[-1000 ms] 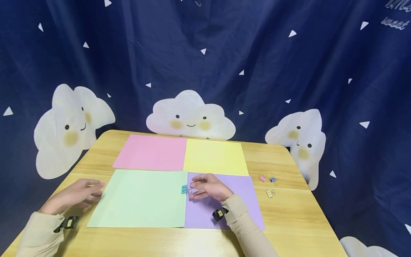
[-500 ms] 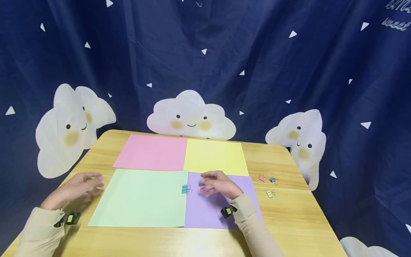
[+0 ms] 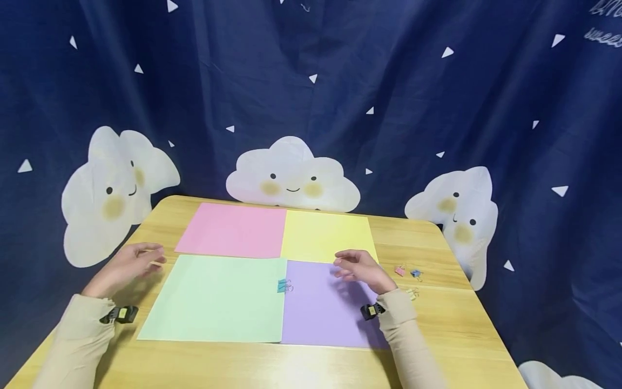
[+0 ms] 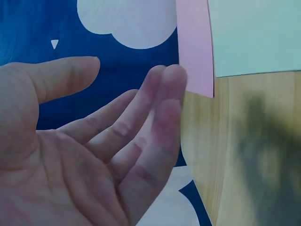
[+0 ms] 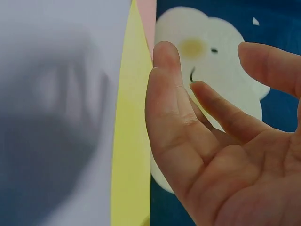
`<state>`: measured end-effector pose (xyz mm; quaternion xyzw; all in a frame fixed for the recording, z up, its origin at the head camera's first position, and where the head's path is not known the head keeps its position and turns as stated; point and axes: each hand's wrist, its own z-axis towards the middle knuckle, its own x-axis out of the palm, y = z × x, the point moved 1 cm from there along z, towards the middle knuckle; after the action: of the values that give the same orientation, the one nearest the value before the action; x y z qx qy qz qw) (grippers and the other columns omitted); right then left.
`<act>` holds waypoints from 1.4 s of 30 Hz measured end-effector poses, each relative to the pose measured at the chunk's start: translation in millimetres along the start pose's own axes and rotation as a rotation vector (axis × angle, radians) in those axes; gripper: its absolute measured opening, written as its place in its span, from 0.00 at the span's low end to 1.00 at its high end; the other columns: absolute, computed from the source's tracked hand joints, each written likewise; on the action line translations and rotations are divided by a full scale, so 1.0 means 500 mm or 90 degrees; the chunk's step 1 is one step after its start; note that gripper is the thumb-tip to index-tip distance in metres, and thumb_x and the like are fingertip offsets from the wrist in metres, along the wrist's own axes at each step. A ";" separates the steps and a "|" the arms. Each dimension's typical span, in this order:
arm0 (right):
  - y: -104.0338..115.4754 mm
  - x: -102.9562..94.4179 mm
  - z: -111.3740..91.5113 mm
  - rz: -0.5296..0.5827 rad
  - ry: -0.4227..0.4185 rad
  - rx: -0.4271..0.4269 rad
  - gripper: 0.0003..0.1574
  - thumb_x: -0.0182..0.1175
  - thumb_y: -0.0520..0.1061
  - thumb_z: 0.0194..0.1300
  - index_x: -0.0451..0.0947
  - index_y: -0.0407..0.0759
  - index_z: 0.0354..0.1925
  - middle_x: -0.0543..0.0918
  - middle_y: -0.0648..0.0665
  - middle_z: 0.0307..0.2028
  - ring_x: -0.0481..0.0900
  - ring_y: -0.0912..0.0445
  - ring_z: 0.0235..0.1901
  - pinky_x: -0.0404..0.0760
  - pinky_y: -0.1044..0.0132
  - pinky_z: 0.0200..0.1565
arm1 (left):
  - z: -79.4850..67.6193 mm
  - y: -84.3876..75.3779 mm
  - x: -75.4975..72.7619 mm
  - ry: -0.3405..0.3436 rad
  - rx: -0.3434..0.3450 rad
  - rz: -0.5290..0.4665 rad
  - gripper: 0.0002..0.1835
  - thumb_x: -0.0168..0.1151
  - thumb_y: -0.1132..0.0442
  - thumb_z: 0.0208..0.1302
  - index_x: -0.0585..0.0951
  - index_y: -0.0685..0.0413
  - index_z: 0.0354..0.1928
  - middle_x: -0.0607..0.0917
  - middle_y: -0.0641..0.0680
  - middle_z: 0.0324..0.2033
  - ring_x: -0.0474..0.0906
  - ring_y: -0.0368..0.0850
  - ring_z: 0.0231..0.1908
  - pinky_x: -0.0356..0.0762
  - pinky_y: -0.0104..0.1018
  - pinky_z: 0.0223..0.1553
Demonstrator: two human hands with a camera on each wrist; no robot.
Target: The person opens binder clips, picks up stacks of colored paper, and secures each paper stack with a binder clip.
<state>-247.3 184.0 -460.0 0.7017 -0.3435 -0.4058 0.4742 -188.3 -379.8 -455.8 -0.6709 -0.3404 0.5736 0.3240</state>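
Observation:
My left hand hovers over the table just left of the green sheet, fingers loosely bent and holding nothing. Over the upper part of the purple sheet hangs my right hand, also with nothing in it; the right wrist view shows its thumb apart from the fingers. A teal binder clip sits on the green sheet's right edge, its wire handles lying over the purple sheet. Behind these two lie a pink sheet and a yellow sheet.
Right of the sheets, on the wooden table, lie a pink binder clip, a blue binder clip and a yellow binder clip partly hidden by the right wrist. A dark blue curtain with clouds hangs behind the table.
My right hand has drawn away from the teal binder clip, rightward and farther back over the purple sheet. My left hand has risen slightly and moved a little farther back. The sheets stay put.

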 end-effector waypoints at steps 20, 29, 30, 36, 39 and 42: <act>-0.019 -0.164 -0.055 -0.049 -0.149 0.020 0.34 0.56 0.47 0.79 0.64 0.28 0.73 0.74 0.23 0.66 0.86 0.41 0.55 0.89 0.56 0.55 | 0.076 -0.032 0.005 -0.132 0.019 0.061 0.30 0.49 0.53 0.80 0.71 0.78 0.66 0.82 0.76 0.55 0.80 0.28 0.35 0.82 0.24 0.35; -0.029 -0.196 -0.060 -0.102 -0.217 0.034 0.32 0.57 0.49 0.78 0.68 0.29 0.70 0.77 0.24 0.63 0.79 0.58 0.36 0.77 0.69 0.25 | 0.105 -0.042 0.001 -0.147 -0.007 0.077 0.34 0.48 0.48 0.80 0.69 0.76 0.68 0.78 0.77 0.57 0.78 0.37 0.39 0.76 0.24 0.34; -0.030 -0.199 -0.061 -0.102 -0.220 0.036 0.32 0.56 0.49 0.78 0.69 0.30 0.70 0.76 0.24 0.63 0.77 0.56 0.35 0.75 0.69 0.24 | 0.109 -0.042 0.004 -0.150 -0.011 0.077 0.34 0.48 0.48 0.80 0.69 0.76 0.68 0.77 0.77 0.57 0.78 0.41 0.40 0.75 0.24 0.34; -0.035 -0.219 -0.069 -0.138 -0.240 0.031 0.32 0.54 0.50 0.80 0.68 0.31 0.71 0.74 0.25 0.67 0.79 0.39 0.52 0.87 0.56 0.39 | 0.130 -0.045 0.018 -0.169 -0.025 0.082 0.34 0.48 0.49 0.80 0.68 0.76 0.69 0.74 0.77 0.60 0.76 0.63 0.52 0.74 0.34 0.41; -0.039 -0.232 -0.073 -0.167 -0.255 0.032 0.32 0.53 0.50 0.80 0.68 0.31 0.71 0.74 0.25 0.67 0.75 0.32 0.62 0.84 0.46 0.57 | 0.139 -0.046 0.021 -0.164 -0.034 0.091 0.35 0.48 0.48 0.80 0.67 0.76 0.70 0.73 0.79 0.62 0.74 0.70 0.56 0.77 0.45 0.47; -0.047 -0.242 -0.074 -0.197 -0.267 0.034 0.32 0.52 0.50 0.81 0.68 0.29 0.70 0.74 0.24 0.67 0.73 0.32 0.66 0.78 0.43 0.66 | 0.146 -0.043 0.024 -0.153 -0.048 0.097 0.36 0.46 0.47 0.80 0.65 0.75 0.71 0.71 0.80 0.64 0.72 0.73 0.60 0.77 0.56 0.54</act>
<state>-264.5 310.6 -444.3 0.6587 -0.3333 -0.6009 0.3065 -261.3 -354.8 -454.3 -0.6332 -0.3457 0.6596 0.2111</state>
